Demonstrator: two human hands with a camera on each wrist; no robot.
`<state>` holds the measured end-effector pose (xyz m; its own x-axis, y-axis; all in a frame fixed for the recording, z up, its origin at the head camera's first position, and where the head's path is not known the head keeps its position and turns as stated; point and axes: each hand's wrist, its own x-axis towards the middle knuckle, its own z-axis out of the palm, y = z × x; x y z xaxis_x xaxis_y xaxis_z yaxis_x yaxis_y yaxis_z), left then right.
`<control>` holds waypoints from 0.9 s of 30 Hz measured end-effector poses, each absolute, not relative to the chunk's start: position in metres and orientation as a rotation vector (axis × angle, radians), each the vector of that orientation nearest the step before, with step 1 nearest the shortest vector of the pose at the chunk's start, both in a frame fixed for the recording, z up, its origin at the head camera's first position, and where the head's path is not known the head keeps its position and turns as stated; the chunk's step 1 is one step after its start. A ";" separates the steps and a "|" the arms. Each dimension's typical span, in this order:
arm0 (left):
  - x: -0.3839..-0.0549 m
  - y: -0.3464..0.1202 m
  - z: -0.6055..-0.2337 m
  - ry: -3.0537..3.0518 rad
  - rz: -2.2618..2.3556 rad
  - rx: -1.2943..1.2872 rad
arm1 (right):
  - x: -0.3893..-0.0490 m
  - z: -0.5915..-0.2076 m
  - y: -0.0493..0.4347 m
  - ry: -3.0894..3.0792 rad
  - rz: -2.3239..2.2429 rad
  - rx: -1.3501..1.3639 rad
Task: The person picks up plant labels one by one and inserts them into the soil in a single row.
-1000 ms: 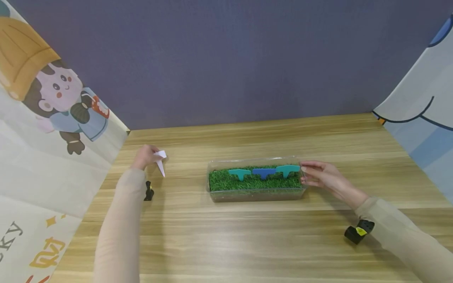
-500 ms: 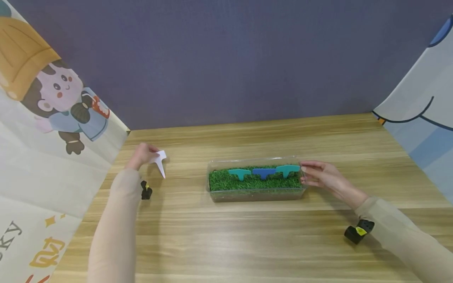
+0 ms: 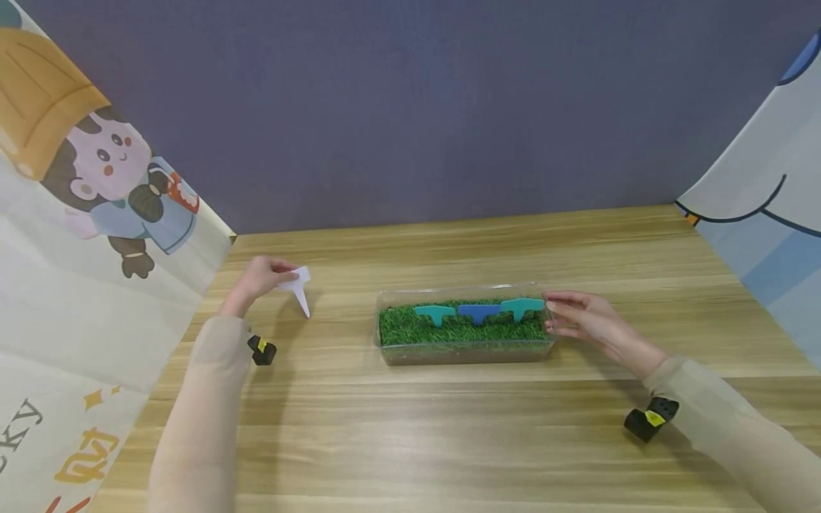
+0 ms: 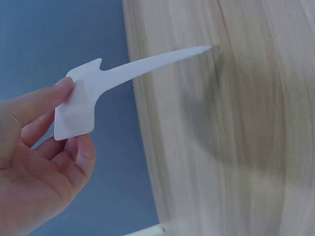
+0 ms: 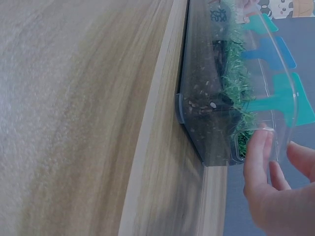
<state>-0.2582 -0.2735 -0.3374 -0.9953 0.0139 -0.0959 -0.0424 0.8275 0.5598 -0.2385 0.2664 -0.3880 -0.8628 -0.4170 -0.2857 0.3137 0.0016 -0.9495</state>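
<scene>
Between thumb and fingers, my left hand [image 3: 259,278] pinches a white T-shaped plant label [image 4: 81,105]. Its pointed stem slants down toward the table, and in the head view it is left of the clear plastic box [image 3: 468,354]. Green artificial grass [image 3: 410,331] covers dark, soil-like filling in that box. Standing in the grass in a row are a teal plant label [image 3: 435,313], a blue plant label [image 3: 478,311] and another teal plant label [image 3: 522,306]. My right hand [image 3: 593,324] grips the box's right end wall, thumb and fingers on either side of it.
The box stands on a wood-grain table [image 3: 410,442]. Behind the table rises a dark blue-grey panel [image 3: 410,114]. Printed cloths with cartoon figures [image 3: 115,164] hang at the left and right sides. A black wrist camera [image 3: 651,419] sits beneath each forearm.
The left hand has raised the white plant label slightly and shifted it to the right, its forearm swinging left. The right hand and the box have stayed put.
</scene>
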 end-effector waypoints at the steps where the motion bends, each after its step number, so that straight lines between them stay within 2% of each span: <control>1: -0.257 -0.271 -0.336 2.907 0.896 -0.011 | -0.239 -0.388 0.266 1.785 -1.910 -0.109; 27: -0.241 -0.205 -0.307 2.986 1.008 0.307 | -0.239 -0.387 0.267 1.836 -1.859 -0.118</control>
